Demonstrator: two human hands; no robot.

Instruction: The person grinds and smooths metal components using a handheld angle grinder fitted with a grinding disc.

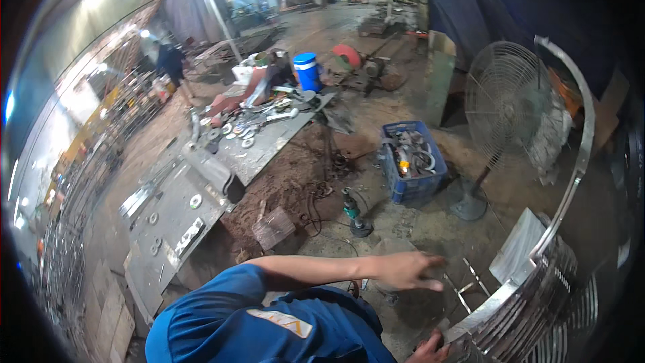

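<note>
My left hand (410, 271) reaches across the front of my body to the right, its fingers stretched out and slightly blurred, with nothing visible in them. It hovers left of a curved metal frame (494, 304), apart from it. At the lower edge, my right hand (430, 349) is partly cut off, its fingers curled at the near end of that frame. The frame has a stack of thin metal strips along its inner side and a long arc rising at the far right. A small frame of thin metal bars (468, 288) lies on the floor beyond my left hand.
A green-and-black angle grinder (351, 210) stands on the floor ahead. Behind it is a blue crate (418, 187) of tools, beside a pedestal fan (504, 104). Left, a metal worktable (151, 242) bears discs and scraps. A blue-and-white drum (307, 72) and a person (171, 64) are farther off.
</note>
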